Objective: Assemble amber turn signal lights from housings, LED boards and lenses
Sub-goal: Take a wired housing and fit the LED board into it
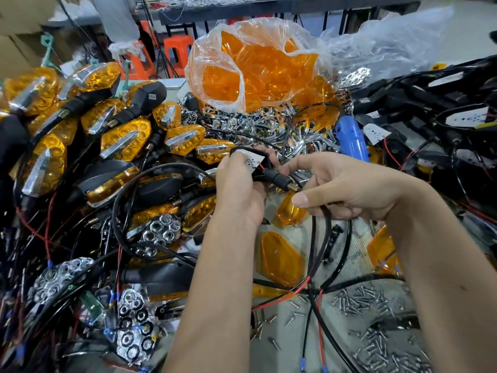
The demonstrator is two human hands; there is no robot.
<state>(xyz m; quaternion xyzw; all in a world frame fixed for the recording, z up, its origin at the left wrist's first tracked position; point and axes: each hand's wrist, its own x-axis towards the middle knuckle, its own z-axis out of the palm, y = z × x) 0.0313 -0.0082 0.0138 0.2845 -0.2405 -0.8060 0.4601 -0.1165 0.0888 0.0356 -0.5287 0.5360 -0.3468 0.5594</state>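
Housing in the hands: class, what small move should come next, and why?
Probably pick up a loose amber lens and fit it. The left hand holds the black housing with its white LED board showing uncovered; the right hand grips its stalk.

A single wide-angle view comes from the person's head, looking forward and steeply down onto the cluttered tabletop point(357, 238) from close above. Both forearms reach in from the lower edge toward mid-frame. Along the top edge it takes in orange stools point(176, 53) and another bench farther off.
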